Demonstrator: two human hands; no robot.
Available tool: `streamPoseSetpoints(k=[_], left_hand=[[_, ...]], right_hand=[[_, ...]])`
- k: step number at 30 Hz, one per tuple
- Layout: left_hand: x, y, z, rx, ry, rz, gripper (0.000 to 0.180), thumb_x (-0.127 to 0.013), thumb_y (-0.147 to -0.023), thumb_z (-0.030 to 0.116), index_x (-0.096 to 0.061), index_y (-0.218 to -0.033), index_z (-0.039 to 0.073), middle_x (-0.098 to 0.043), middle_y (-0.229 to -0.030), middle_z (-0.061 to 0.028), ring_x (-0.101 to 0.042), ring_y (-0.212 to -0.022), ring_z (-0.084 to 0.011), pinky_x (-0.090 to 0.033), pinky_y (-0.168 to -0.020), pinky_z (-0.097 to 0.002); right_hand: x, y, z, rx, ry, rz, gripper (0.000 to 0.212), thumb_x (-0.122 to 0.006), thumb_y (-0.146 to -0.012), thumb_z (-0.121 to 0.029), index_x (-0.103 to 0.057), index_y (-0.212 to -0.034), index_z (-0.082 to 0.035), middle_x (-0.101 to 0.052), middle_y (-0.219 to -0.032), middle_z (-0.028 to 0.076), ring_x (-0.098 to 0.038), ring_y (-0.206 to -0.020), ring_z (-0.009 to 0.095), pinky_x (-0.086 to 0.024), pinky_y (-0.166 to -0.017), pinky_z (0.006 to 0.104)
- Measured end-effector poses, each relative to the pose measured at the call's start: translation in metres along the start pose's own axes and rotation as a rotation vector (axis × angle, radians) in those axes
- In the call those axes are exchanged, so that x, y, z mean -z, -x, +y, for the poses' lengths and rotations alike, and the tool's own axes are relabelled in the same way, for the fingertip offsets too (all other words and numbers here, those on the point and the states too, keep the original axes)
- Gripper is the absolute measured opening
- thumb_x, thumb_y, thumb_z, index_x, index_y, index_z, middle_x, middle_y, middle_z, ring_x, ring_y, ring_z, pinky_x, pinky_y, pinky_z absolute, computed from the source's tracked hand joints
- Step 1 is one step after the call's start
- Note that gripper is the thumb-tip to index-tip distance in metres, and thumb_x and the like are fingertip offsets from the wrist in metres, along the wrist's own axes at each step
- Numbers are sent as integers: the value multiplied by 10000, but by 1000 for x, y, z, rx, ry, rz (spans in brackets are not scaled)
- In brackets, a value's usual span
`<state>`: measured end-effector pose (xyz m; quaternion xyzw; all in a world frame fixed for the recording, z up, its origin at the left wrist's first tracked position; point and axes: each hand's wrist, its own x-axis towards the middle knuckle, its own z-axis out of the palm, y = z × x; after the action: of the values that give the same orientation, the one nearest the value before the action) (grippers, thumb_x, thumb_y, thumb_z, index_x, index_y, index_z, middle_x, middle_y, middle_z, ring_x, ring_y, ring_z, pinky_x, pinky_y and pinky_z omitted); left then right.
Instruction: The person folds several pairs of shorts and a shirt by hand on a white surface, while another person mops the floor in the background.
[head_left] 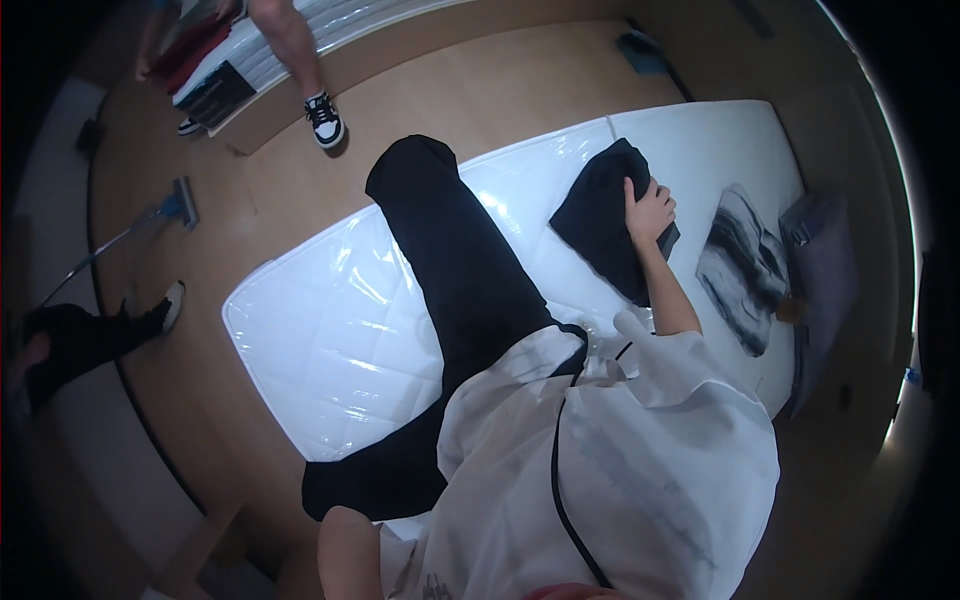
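Note:
My right hand (pixel 652 212) is on a folded black cloth, perhaps a garment (pixel 600 215), which lies on the white mattress (pixel 330 310). The thumb is stretched over the top of the cloth, and the fingers bend over its edge farther right. Clear, shiny plastic covers the mattress. I sit on it with my black-trousered legs spread toward the left. My left upper arm shows at the bottom left, but the left hand is out of sight.
A grey-and-white patterned cloth (pixel 742 270) lies right of the black cloth, beside a grey-purple padded piece (pixel 825 270). Another person's shoe (pixel 324 122) stands on the wooden floor by a second mattress. At left, a person in dark trousers (pixel 80 345) is near a blue-headed mop (pixel 180 205).

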<state>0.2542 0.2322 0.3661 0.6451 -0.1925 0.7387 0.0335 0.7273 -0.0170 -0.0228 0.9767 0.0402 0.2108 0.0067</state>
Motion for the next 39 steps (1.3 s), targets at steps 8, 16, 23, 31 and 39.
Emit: streamPoseSetpoints(k=[8, 16, 23, 31, 39], left_hand=[[-8, -6, 0, 60, 29, -35, 463, -596, -906, 287, -550, -1271, 6, -461, -1431, -194, -372, -1350, -358, -240, -1125, -593], [22, 36, -65, 264, -214, -240, 441, -488, -972, 388, -592, -1110, -17, -550, -1015, -124, -498, -922, -235, -392, -818, -389], [13, 80, -95, 1109, -554, -346, 542, -590, -891, 134, -439, -1391, -9, -674, -760, -85, -641, -728, -145, -492, -779, -279], [41, 270, -36, 1941, 173, -321, 544, -573, -973, 263, -405, -1440, 41, -548, -1345, -99, -530, -1178, -186, -427, -983, -317], [87, 328, 33, 2178, 485, 812, 530, -406, -1031, 379, -339, -1480, 105, -441, -1454, -74, -437, -1288, -203, -338, -1096, -368]], right_hand=[[47, -1, -66, 241, -177, -603, 815, -422, -849, -752, -626, -1107, -7, -679, -895, 274, -670, -882, 429, -538, -781, 492], [62, 11, -186, 329, -843, -1233, 921, -654, -756, -688, -575, -1229, 98, -664, -1113, 242, -635, -1077, 337, -474, -956, 384], [157, 20, -191, 551, -1097, -1730, 686, -863, -656, -188, -587, -1232, 63, -665, -1137, 126, -634, -1026, 207, -504, -934, 337], [165, 106, -284, 1193, -1480, -2286, 1149, -943, -557, -238, -297, -1476, 7, -407, -1463, 103, -360, -1352, 255, -243, -1147, 385], [261, 185, -381, 1827, -987, -688, 433, -743, -784, -341, -634, -966, 36, -636, -893, 233, -593, -875, 428, -492, -812, 461]])
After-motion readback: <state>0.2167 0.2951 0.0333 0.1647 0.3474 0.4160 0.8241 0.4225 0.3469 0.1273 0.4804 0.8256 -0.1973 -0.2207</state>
